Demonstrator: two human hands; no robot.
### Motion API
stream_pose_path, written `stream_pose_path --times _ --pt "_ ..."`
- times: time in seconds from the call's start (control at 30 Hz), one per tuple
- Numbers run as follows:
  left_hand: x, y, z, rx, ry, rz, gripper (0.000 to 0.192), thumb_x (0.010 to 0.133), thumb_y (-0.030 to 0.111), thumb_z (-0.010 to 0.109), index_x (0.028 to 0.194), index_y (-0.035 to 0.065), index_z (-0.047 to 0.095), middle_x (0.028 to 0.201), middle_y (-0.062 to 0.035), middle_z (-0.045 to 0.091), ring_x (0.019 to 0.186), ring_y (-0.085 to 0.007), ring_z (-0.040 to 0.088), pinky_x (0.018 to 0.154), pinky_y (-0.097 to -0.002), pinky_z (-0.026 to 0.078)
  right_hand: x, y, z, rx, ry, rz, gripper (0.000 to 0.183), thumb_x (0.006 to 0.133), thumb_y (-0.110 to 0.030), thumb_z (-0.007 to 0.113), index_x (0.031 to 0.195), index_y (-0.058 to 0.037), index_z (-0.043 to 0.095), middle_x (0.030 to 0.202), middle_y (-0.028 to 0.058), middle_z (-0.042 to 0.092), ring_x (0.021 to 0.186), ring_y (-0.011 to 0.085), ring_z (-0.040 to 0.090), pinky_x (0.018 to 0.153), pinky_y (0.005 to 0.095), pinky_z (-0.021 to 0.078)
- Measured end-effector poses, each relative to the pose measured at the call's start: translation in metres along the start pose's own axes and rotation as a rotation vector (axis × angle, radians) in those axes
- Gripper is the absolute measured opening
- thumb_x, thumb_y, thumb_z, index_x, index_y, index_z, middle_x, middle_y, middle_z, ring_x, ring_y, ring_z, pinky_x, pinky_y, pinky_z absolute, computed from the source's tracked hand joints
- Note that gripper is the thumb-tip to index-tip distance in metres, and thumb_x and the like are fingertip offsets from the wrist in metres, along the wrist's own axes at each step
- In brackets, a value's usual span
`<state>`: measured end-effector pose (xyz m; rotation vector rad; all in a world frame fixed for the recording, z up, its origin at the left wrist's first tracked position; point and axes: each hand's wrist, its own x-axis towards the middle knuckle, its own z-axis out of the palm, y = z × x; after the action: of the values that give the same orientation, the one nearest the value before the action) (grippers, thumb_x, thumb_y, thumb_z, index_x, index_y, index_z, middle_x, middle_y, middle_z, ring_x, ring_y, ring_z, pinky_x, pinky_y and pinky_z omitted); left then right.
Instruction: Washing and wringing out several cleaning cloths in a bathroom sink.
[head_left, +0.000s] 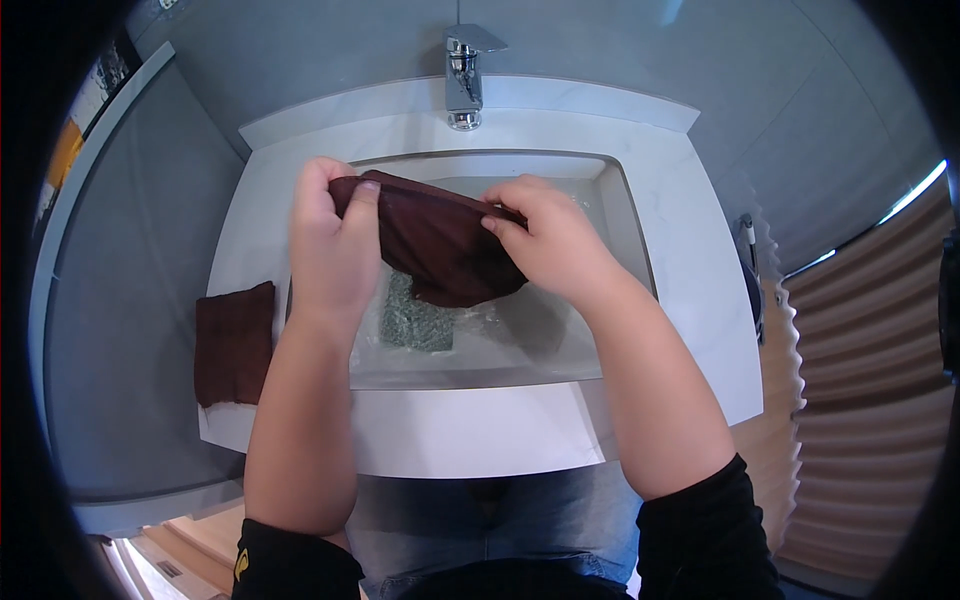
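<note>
A dark reddish-brown cloth (442, 247) hangs over the sink basin (622, 202), pinched along its upper edge by both hands. My left hand (337, 232) grips its left corner, thumb on the near face. At its right end, my right hand (547, 232) pinches the edge between thumb and fingers. The cloth sags in the middle, and its lower edge covers part of a grey-green textured pad or cloth (416, 319) lying in the basin. Water glints on the basin floor beside that pad.
A folded brown cloth (234, 345) lies on the white countertop (690, 300), left of the sink. Behind the basin stands a chrome single-lever faucet (463, 82). A grey panel (142, 285) borders the left side, and a pleated brown curtain (870, 390) hangs to the right.
</note>
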<state>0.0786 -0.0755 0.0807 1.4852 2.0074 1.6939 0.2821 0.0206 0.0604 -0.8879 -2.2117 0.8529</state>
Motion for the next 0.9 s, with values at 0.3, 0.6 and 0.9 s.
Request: stream_pose_path --times 0.3,0.6,0.9 --pt "0.024 -0.020 -0.020 -0.341 0.171 -0.111 0.009 0.099 0.009 0.059 0.105 0.0026 0.055 0.092 -0.0018 0.057 0.085 -0.0106 0.052 0.078 -0.0266 0.045 0.007 0.023 -0.003 0.132 0.064 0.282 0.020 0.094 -0.009 0.056 0.107 -0.0011 0.069 0.097 0.0132 0.068 0.090 0.0267 0.063 0.083 0.0383 0.0504" --pt "0.031 -0.073 0.008 0.150 0.074 -0.143 0.025 0.093 0.019 0.073 0.106 0.0020 0.060 0.094 -0.0083 0.062 0.078 -0.0162 0.056 0.077 -0.0295 0.049 0.006 0.006 -0.008 0.799 0.061 0.413 0.022 0.097 -0.023 0.056 0.097 -0.0043 0.066 0.082 0.0025 0.064 0.079 0.0169 0.062 0.070 0.0331 0.0494" --pt "-0.027 -0.012 0.050 0.022 -1.107 0.354 0.040 0.082 0.008 0.078 0.119 0.0032 0.063 0.112 -0.0105 0.060 0.112 -0.0242 0.058 0.096 -0.0355 0.048 0.014 0.035 -0.011 0.670 0.251 0.707 0.024 0.097 -0.024 0.056 0.107 -0.0035 0.064 0.096 0.0077 0.067 0.085 0.0223 0.066 0.074 0.0380 0.0537"
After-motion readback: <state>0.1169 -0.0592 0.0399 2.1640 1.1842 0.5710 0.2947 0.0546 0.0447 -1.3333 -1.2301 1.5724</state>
